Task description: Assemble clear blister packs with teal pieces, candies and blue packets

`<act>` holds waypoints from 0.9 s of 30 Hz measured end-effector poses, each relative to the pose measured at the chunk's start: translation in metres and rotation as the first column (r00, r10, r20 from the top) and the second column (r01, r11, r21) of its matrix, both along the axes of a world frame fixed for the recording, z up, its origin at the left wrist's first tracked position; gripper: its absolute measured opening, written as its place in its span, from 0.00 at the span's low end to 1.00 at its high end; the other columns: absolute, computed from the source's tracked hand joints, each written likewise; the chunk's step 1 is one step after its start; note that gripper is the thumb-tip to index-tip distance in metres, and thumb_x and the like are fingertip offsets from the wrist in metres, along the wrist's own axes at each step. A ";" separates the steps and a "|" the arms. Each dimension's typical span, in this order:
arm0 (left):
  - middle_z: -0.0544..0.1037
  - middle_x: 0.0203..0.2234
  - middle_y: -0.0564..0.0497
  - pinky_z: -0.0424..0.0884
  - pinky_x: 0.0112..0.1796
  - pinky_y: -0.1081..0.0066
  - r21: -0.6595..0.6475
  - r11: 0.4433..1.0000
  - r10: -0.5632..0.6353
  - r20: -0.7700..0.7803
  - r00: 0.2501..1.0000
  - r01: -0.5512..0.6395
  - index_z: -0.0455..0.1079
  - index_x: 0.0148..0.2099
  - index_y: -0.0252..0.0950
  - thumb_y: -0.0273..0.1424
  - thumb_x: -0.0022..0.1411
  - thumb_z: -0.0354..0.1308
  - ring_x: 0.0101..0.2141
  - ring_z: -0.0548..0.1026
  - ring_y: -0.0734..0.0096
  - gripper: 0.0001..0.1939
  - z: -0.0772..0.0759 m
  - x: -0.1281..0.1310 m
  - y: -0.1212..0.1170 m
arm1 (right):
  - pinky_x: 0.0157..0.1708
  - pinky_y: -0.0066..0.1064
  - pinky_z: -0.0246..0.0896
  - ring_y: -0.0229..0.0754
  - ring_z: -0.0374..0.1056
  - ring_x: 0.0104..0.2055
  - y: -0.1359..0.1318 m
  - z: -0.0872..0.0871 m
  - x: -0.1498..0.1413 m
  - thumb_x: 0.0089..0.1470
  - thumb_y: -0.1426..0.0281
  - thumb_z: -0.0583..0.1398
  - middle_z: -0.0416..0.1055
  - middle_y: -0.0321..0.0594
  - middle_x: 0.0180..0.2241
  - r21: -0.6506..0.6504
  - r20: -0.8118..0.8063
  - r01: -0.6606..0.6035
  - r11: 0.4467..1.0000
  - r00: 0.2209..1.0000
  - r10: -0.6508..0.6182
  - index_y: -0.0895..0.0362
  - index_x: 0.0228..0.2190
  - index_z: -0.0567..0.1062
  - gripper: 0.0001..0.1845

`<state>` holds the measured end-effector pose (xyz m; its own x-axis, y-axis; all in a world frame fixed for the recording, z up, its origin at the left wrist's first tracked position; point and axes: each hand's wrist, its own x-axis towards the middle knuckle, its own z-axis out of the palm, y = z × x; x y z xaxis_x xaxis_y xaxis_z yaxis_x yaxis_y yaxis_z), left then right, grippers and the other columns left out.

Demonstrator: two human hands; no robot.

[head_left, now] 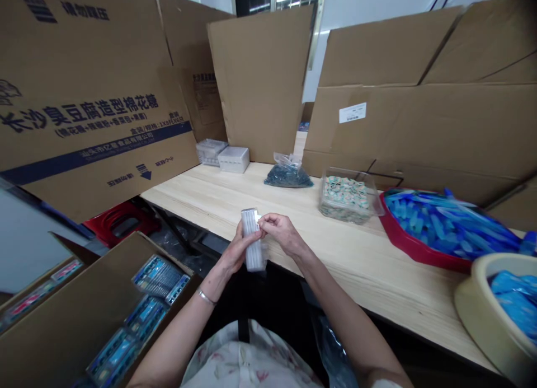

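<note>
My left hand [235, 250] is closed around a narrow, clear plastic case [253, 253], held upright just in front of the table's near edge. My right hand [282, 231] pinches at the upper right side of that case, thumb and forefinger together. Something small and pale shows at those fingertips, too small to name. What lies inside the case cannot be made out. Farther back on the table sit a zip bag [287, 175] of dark small pieces and a clear tub [346, 197] full of small printed pieces.
A red basin [413, 248] of blue plastic pieces and a cream tub [474, 298] with blue packets stand at right. Clear boxes [234, 159] sit at the back left. An open carton [79, 321] of packaged goods is at lower left. Cardboard sheets [260, 80] wall the table.
</note>
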<state>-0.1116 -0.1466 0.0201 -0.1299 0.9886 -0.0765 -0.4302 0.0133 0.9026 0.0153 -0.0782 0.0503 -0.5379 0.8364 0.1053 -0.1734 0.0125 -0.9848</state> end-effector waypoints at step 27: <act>0.78 0.36 0.47 0.73 0.39 0.63 -0.299 0.920 0.310 0.167 0.936 -0.252 0.62 0.55 0.39 0.33 0.51 0.64 0.33 0.77 0.65 0.29 -0.006 -0.100 -0.069 | 0.35 0.31 0.64 0.40 0.66 0.38 0.146 -0.010 -0.077 0.51 0.64 0.56 0.70 0.46 0.41 0.421 0.172 0.026 0.907 0.979 -0.108 0.59 0.29 0.71 0.10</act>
